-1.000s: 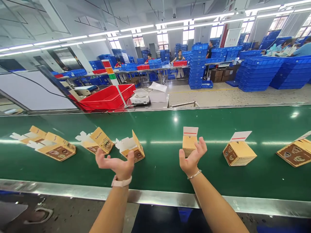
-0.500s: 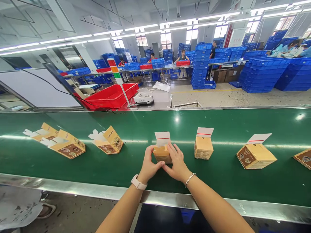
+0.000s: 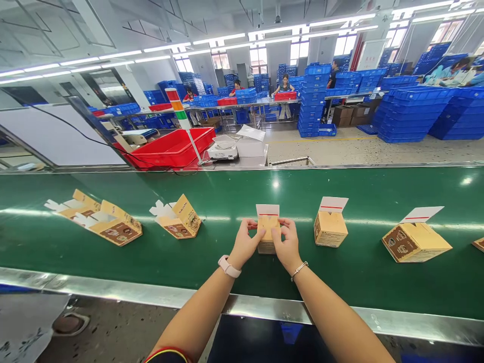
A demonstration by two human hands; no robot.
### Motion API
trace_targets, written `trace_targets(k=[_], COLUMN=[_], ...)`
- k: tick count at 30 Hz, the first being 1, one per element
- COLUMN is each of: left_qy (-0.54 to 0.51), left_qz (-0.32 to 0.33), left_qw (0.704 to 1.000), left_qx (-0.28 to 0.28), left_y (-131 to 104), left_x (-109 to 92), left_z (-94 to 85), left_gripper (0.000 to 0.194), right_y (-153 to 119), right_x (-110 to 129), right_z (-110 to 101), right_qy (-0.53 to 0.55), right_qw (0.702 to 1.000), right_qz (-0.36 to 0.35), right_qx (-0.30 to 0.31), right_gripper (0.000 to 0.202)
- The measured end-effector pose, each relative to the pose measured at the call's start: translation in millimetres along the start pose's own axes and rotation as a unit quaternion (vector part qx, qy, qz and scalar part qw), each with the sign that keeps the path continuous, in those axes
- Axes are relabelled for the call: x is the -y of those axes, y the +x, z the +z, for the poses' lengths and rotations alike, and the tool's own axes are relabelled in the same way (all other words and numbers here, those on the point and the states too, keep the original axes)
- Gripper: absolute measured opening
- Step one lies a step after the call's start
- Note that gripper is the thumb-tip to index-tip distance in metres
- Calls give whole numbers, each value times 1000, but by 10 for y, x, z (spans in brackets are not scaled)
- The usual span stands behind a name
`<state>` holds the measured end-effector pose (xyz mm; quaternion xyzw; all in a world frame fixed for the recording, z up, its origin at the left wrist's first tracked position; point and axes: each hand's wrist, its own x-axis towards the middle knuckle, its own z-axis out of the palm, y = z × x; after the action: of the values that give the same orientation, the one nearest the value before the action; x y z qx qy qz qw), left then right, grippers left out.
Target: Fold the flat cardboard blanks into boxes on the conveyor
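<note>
Both hands grip one small upright tan cardboard carton (image 3: pixel 267 237) at frame centre on the green conveyor belt (image 3: pixel 234 191). Left hand (image 3: pixel 245 245) pinches its left side, right hand (image 3: pixel 288 245) its right.

Both hands, left (image 3: pixel 245 245) and right (image 3: pixel 288 245), grip an upright carton (image 3: pixel 267 233) on the belt (image 3: pixel 242 186).

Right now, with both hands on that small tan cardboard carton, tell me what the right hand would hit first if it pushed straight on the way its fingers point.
The right hand points away across the belt, fingers already on the small tan cardboard carton. That carton comes first; beyond it only bare green conveyor belt, though depth is hard to judge.
</note>
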<state>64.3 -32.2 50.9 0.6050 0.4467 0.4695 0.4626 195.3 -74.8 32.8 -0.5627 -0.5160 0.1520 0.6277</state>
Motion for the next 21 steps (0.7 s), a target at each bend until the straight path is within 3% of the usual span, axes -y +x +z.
trace_targets(k=[2, 4, 7, 10, 16, 21], left_qy=[-73, -137, -190, -196, -191, -104], left_qz=[-92, -157, -198, -217, -235, -197], left_qw=[993, 977, 957, 951, 939, 973], left_qx=[14, 48, 91, 106, 161, 55], left_y=[62, 98, 112, 123, 166, 79], left_x=[-40, -72, -89, -74, -104, -267], left_z=[73, 134, 199, 264, 407, 295], left_gripper=[41, 46, 42, 39, 33, 30], right_y=[21, 47, 86, 127, 229, 297], right_x=[-52, -125, -230, -300, -333, -118], right_z=[2, -4, -36, -85, -199, -363], right_qy=[14, 30, 80, 109, 106, -4], right_qw=[995, 980, 964, 964, 975, 982], right_qz=[96, 193, 252, 239, 193, 117], right_qx=[-34, -43, -1, 29, 8, -150], right_gripper=[18, 24, 30, 27, 27, 31])
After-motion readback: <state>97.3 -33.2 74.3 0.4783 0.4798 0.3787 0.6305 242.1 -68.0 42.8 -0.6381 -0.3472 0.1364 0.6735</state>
